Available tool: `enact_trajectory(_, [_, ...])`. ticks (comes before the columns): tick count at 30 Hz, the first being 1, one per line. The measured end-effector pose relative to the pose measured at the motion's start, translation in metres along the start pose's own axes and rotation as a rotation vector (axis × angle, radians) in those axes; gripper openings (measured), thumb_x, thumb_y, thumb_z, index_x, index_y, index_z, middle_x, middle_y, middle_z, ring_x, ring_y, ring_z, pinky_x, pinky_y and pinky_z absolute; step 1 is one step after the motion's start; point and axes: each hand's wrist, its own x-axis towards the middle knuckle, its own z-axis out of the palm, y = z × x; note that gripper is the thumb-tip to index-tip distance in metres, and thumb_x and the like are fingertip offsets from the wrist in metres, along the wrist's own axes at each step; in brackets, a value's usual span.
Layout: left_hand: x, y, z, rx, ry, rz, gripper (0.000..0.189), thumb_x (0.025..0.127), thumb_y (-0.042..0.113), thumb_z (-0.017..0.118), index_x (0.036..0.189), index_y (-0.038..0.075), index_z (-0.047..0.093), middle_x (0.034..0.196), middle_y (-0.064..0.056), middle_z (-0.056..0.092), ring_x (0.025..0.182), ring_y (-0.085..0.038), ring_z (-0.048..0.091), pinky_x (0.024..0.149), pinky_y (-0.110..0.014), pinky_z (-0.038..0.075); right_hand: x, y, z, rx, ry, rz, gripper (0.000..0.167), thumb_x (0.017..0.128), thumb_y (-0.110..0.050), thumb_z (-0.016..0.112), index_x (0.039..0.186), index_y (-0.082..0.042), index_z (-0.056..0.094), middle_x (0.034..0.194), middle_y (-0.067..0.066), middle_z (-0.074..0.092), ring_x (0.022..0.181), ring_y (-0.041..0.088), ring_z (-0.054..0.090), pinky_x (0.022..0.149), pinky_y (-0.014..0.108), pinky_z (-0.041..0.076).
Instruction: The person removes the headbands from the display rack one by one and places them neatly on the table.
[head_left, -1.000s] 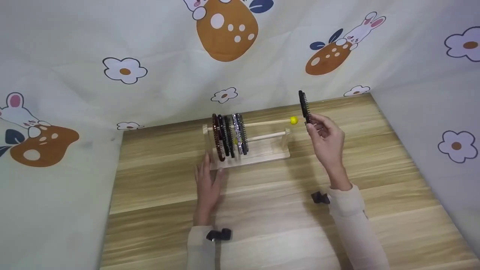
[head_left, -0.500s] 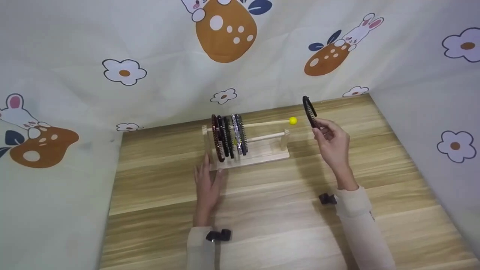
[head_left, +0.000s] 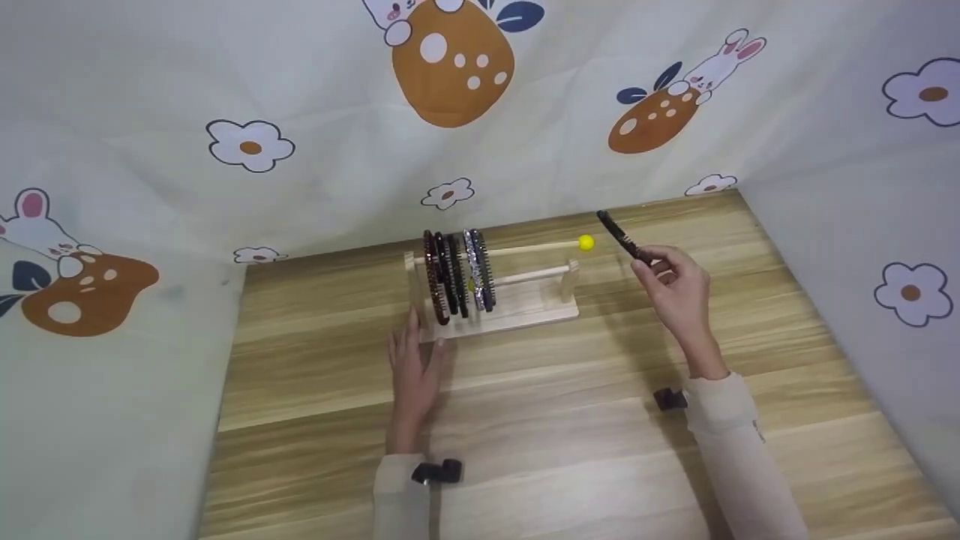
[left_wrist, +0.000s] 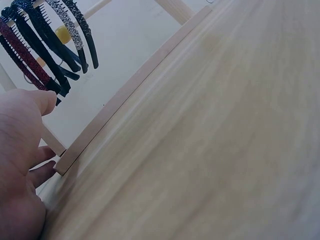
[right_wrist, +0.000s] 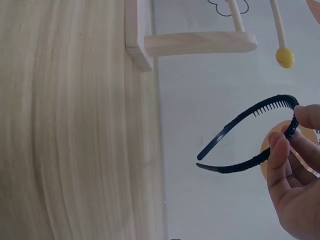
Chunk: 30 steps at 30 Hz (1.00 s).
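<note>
In the head view my right hand (head_left: pixel 681 291) pinches a black headband (head_left: pixel 616 232) with comb teeth, held in the air to the right of a wooden stand (head_left: pixel 517 321). The right wrist view shows this headband (right_wrist: pixel 235 122) side-on, its two ends close together and the fingers on its curved part. My left hand (head_left: pixel 414 375) rests against the stand's left front corner, fingers extended. Several headbands (head_left: pixel 451 281) hang toward the left of the stand's upper rod, in dark red, black and glittery silver. A yellow ball (head_left: pixel 586 242) caps that rod's right end.
The stand also has a lower rod (head_left: pixel 536 274) between its uprights. It stands on a wood-grain table (head_left: pixel 570 450), near the printed fabric wall (head_left: pixel 322 90) behind. More fabric closes off the left and right sides.
My right hand has shifted right and slightly toward me, taking the black headband along. The headband has turned and now slants more. My left hand and the stand have stayed put.
</note>
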Motion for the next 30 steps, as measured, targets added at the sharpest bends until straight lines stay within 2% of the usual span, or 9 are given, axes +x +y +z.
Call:
enact_trajectory(4, [0.001, 0.0, 0.0, -0.01, 0.004, 0.027, 0.077, 0.115, 0.032, 0.059, 0.178, 0.01, 0.021, 0.181, -0.022, 0.024, 0.167, -0.058, -0.004, 0.134, -0.069, -0.011, 0.003, 0.016, -0.002, -0.031, 0.024, 0.032, 0.015, 0.093, 0.01, 0.084, 0.107, 0.014, 0.078, 0.097, 0.019, 0.076, 0.075, 0.001, 0.063, 0.061, 0.008, 0.05])
enact_trajectory(8, [0.001, 0.0, 0.001, -0.006, 0.005, 0.028, 0.077, 0.115, 0.033, 0.059, 0.178, 0.009, 0.022, 0.181, -0.022, 0.024, 0.167, -0.058, -0.003, 0.134, -0.068, -0.011, 0.006, 0.035, -0.006, -0.074, 0.0, 0.063, 0.016, 0.091, 0.004, 0.089, 0.104, 0.009, 0.081, 0.099, 0.013, 0.074, 0.076, 0.001, 0.063, 0.064, 0.007, 0.053])
enact_trajectory(13, [0.001, 0.0, 0.001, 0.002, 0.0, 0.012, 0.077, 0.115, 0.033, 0.06, 0.178, 0.01, 0.022, 0.182, -0.022, 0.024, 0.166, -0.059, -0.003, 0.134, -0.07, -0.01, 0.007, 0.047, -0.013, -0.086, -0.078, 0.039, 0.022, 0.09, 0.001, 0.091, 0.109, 0.008, 0.081, 0.117, 0.02, 0.073, 0.083, 0.003, 0.065, 0.073, 0.009, 0.058])
enact_trajectory(18, [0.001, 0.001, 0.0, 0.002, -0.002, -0.008, 0.077, 0.115, 0.035, 0.059, 0.178, 0.013, 0.021, 0.182, -0.02, 0.022, 0.166, -0.058, -0.004, 0.132, -0.073, -0.008, 0.005, 0.056, -0.018, -0.115, -0.142, 0.003, 0.028, 0.087, 0.006, 0.091, 0.113, 0.009, 0.08, 0.137, 0.027, 0.066, 0.091, 0.003, 0.068, 0.084, 0.01, 0.06])
enact_trajectory(23, [0.0, 0.002, 0.0, 0.004, -0.007, -0.008, 0.076, 0.115, 0.035, 0.059, 0.179, 0.015, 0.021, 0.183, -0.018, 0.021, 0.166, -0.058, -0.005, 0.131, -0.076, -0.007, 0.005, 0.065, -0.023, -0.126, -0.209, 0.005, 0.028, 0.087, 0.008, 0.09, 0.113, 0.009, 0.08, 0.148, 0.03, 0.062, 0.094, 0.012, 0.074, 0.089, 0.014, 0.061])
enact_trajectory(30, [0.0, 0.0, 0.0, 0.007, -0.01, -0.023, 0.076, 0.115, 0.036, 0.058, 0.179, 0.016, 0.021, 0.183, -0.017, 0.022, 0.167, -0.056, -0.006, 0.131, -0.077, -0.005, 0.006, 0.075, -0.027, -0.131, -0.272, 0.048, 0.029, 0.089, 0.009, 0.089, 0.116, 0.009, 0.08, 0.158, 0.031, 0.057, 0.1, 0.038, 0.081, 0.09, 0.021, 0.064])
